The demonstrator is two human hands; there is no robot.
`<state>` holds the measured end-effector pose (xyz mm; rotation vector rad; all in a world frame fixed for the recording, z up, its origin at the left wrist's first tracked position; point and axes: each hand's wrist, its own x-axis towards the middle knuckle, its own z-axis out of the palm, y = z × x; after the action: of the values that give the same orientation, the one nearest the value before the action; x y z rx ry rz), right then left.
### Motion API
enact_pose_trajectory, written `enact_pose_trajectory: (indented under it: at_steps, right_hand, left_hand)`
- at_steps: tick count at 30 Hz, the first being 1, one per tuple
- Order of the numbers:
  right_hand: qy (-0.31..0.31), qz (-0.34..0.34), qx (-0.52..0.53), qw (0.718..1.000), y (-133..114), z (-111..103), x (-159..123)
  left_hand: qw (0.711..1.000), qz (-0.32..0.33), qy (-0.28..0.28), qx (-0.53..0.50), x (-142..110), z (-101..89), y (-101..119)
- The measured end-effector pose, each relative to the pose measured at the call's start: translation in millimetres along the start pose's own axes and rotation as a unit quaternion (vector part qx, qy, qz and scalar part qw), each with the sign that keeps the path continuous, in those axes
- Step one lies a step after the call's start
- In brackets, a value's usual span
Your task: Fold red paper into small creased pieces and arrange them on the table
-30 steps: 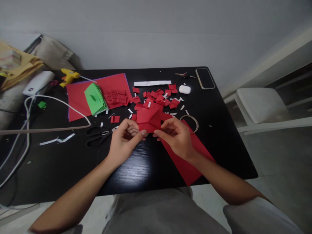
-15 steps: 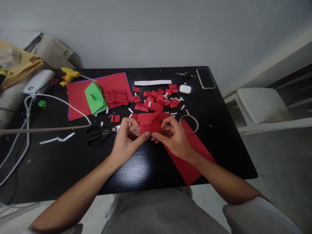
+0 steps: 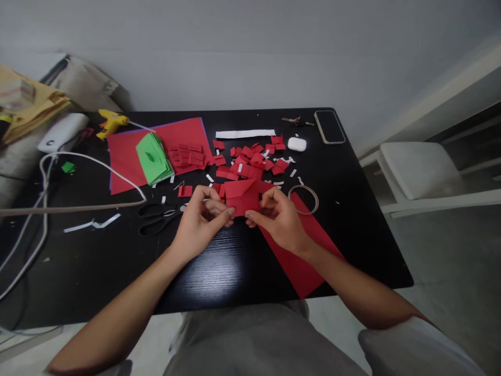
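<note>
A small piece of folded red paper [image 3: 242, 198] is held up between my two hands, above the black table. My left hand [image 3: 203, 216] pinches its left lower edge between thumb and fingers. At the right lower edge, my right hand [image 3: 276, 216] grips it the same way. A diagonal fold line crosses the upper part of the paper. Behind it lies a loose heap of small folded red pieces [image 3: 250, 162]. Black-handled scissors [image 3: 156, 219] lie left of my left hand, their blades partly hidden by it. A red sheet [image 3: 301, 256] passes under my right forearm.
A roll of tape [image 3: 304, 200], a white case [image 3: 297, 144], keys [image 3: 298, 121] and a phone [image 3: 329, 127] lie to the right. Green folded papers [image 3: 154, 159] rest on red sheets [image 3: 121, 162] near a yellow glue gun [image 3: 111, 123]. A white cable [image 3: 97, 162] loops at left.
Both thumbs have slid outward along the lower edge of the folded red paper, farther apart from each other. The paper stays in both hands, in nearly the same place.
</note>
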<state>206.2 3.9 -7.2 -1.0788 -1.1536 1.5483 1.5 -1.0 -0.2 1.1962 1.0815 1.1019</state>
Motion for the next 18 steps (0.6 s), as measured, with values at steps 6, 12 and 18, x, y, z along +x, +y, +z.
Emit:
enact_pose_trajectory:
  at_steps: [6, 12, 18]
  right_hand:
    - [-0.018, 0.012, -0.004, 1.0, 5.9, 1.2, -2.5]
    - [-0.023, 0.022, 0.004, 0.999, 1.7, -0.6, -0.8]
    - [-0.024, 0.02, 0.013, 0.999, 2.0, 0.8, -1.1]
  left_hand:
    - [0.997, -0.027, -0.043, -0.058, -4.3, 5.8, -8.2]
    - [0.998, -0.001, -0.022, -0.06, -2.1, 4.2, -8.4]
    - [0.998, 0.004, -0.033, -0.05, -3.1, 6.6, -8.2]
